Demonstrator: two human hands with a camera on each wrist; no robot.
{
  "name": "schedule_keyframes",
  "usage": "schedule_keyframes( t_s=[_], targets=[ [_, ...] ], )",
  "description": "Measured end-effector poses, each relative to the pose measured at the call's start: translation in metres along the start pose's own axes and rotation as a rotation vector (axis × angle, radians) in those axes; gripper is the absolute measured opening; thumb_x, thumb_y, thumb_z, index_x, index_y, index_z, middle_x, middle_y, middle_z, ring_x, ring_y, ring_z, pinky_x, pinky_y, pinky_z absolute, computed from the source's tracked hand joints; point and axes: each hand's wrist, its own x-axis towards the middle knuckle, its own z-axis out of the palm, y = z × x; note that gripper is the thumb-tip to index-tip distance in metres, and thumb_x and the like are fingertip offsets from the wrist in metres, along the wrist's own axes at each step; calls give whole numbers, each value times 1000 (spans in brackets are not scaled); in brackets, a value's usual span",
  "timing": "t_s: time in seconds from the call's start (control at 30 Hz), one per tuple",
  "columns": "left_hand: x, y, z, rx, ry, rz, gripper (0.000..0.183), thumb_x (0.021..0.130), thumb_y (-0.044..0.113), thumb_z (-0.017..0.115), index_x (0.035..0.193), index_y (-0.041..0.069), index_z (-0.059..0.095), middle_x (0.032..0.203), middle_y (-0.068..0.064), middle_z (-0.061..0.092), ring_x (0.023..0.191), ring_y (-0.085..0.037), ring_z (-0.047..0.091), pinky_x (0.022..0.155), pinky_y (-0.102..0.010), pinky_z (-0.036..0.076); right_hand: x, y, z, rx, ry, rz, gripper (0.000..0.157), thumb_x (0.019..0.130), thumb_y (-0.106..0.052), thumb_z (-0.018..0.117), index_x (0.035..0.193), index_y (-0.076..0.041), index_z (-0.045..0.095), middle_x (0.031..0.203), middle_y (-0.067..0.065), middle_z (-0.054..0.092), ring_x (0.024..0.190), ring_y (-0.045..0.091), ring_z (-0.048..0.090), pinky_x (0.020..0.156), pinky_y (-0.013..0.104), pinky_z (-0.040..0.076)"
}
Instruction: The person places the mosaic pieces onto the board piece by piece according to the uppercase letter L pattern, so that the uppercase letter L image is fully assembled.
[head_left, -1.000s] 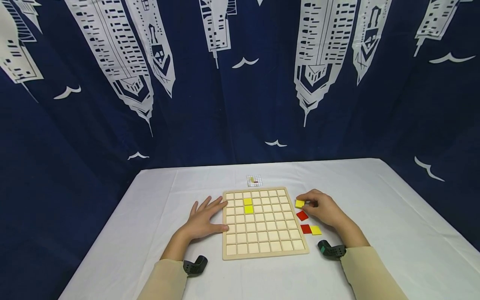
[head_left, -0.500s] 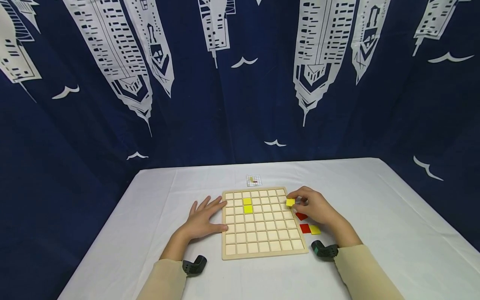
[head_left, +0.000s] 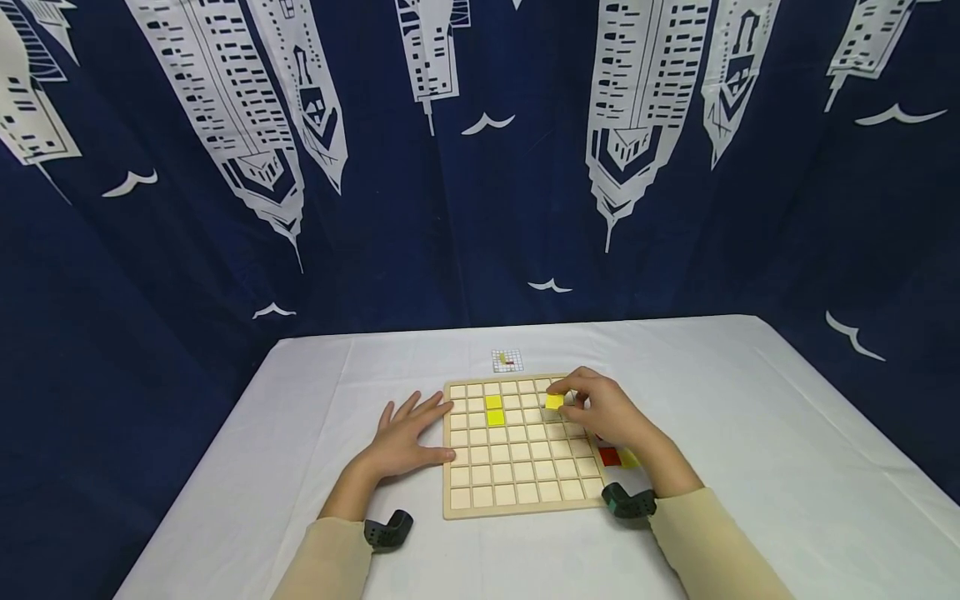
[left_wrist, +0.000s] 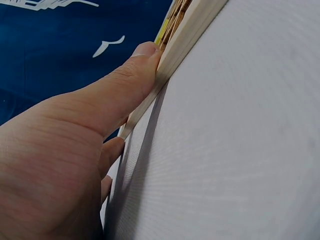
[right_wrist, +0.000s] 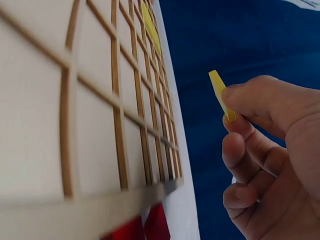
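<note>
A wooden grid board [head_left: 517, 509] lies on the white table, two yellow tiles [head_left: 495, 409] set one below the other in its cells. My left hand [head_left: 401, 442] rests at the board's left edge with fingers spread; in the left wrist view the thumb [left_wrist: 120, 90] presses on the frame's side. Over the right part of the grid, my right hand [head_left: 606, 408] pinches a yellow square tile [right_wrist: 222, 96] between thumb and forefinger. The right wrist view shows this tile raised above the board, its other fingers curled below.
A small printed grid card [head_left: 507, 361] lies behind the board. To the board's right, a red tile [head_left: 610, 457] and a yellow tile [head_left: 628, 458] lie on the table, partly behind my right arm. A dark blue cloth [head_left: 450, 233] hangs behind the table.
My right hand has carried the yellow tile leftward from beside the board to over its right columns. My left hand has stayed at the left edge.
</note>
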Motion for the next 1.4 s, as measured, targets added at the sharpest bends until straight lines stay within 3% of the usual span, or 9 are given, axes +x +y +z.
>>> schedule_keyframes(
  t_s=[0.47, 0.63, 1.17, 1.4],
  targets=[
    [1, 1, -1, -4, -5, -8, 84, 79, 54, 77, 151, 26, 45, 165, -1, 30, 157, -34, 11, 123, -64, -6, 6, -23, 25, -11, -3, -36, 27, 86, -2, 73, 112, -10, 74, 112, 4, 68, 80, 13, 52, 66, 20, 47],
    [0, 2, -2, -3, -10, -6, 84, 80, 53, 77, 151, 25, 45, 166, -1, 30, 157, -34, 10, 123, -64, -7, 8, -29, 36, -6, -27, -39, 25, 85, -3, 72, 109, -11, 75, 105, 1, 68, 77, 11, 51, 66, 20, 46],
    [1, -1, -2, 6, -19, -9, 83, 80, 56, 76, 151, 26, 45, 166, -1, 30, 157, -34, 9, 123, -64, -7, 8, -36, 57, 7, -90, -92, 22, 85, -5, 73, 106, -13, 75, 100, 0, 67, 80, 10, 52, 72, 19, 46],
    [1, 0, -1, 0, -15, -6, 84, 80, 56, 76, 151, 26, 45, 166, 0, 30, 157, -34, 10, 123, -64, -7, 6, -35, 64, -1, -82, -118, 20, 83, -4, 73, 101, -14, 74, 95, 0, 65, 75, 7, 52, 68, 18, 45]
  ],
)
